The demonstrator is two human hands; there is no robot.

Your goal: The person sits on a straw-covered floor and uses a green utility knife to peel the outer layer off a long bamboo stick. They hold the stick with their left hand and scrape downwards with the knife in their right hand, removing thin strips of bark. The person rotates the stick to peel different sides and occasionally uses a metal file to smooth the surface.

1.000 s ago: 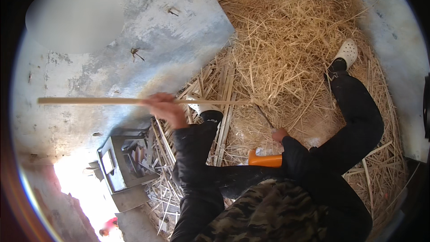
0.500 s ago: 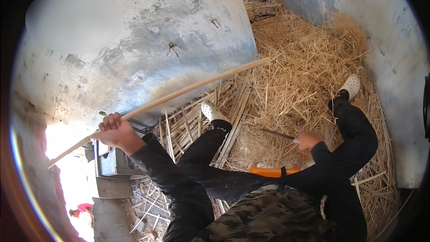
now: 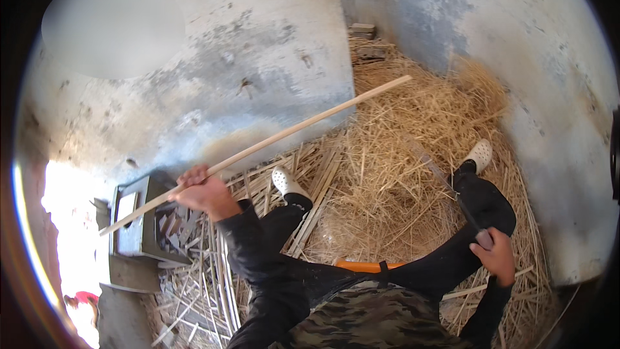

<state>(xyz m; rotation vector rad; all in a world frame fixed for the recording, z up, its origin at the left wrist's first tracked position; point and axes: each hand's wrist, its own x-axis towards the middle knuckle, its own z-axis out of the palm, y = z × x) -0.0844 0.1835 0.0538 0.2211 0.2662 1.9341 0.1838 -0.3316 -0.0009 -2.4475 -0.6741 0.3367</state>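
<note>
My left hand (image 3: 203, 190) is closed around a long pale bamboo strip (image 3: 303, 123), gripping it nearer its lower left end. The strip slants up to the right, and its far end is over the straw. A knife (image 3: 445, 184) with a long narrow blade, blurred toward the tip, is in my right hand (image 3: 497, 258). My fingers wrap its handle beside my right thigh, and the blade points up and left over the straw. Between my spread legs, part of an orange seat-like object (image 3: 368, 265) shows; the rest is hidden beneath me.
Thin shavings form a heap of straw-like material (image 3: 407, 187) ahead. Split strips (image 3: 316, 200) lie to its left, near my white clog (image 3: 289, 182). A grey metal box (image 3: 139, 220) with scraps stands at left by a bright doorway (image 3: 71, 220). Worn plaster walls (image 3: 258, 58) close in ahead and right.
My right hand has moved right and down with the knife, away from between my legs to beside my right thigh. The left hand and bamboo strip have shifted slightly right; the whole view has turned.
</note>
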